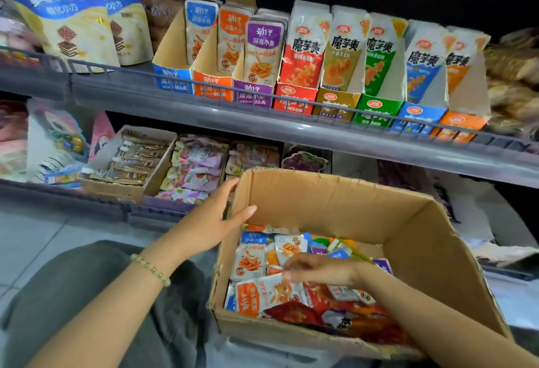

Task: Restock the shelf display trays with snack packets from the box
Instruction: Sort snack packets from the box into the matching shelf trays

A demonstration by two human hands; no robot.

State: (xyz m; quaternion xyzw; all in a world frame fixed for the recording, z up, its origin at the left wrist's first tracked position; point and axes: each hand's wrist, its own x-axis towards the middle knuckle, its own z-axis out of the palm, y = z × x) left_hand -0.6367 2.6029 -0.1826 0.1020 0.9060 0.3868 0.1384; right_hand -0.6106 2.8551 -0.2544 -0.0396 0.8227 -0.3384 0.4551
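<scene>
Head view: my left hand (210, 222), fingers straight, steadies the box (423, 251); my right hand (323, 271) reaches among its snack packets (250, 257), grip unclear; next, pinch 1 for the display trays (253, 93) above

I'm looking at a plain brown box (320, 201); its snack packets (250, 257) are showing white with orange, blue and red. The display trays (253, 95) are running blue, orange, purple, red, mustard and green along the grey shelf (291, 131).
</scene>
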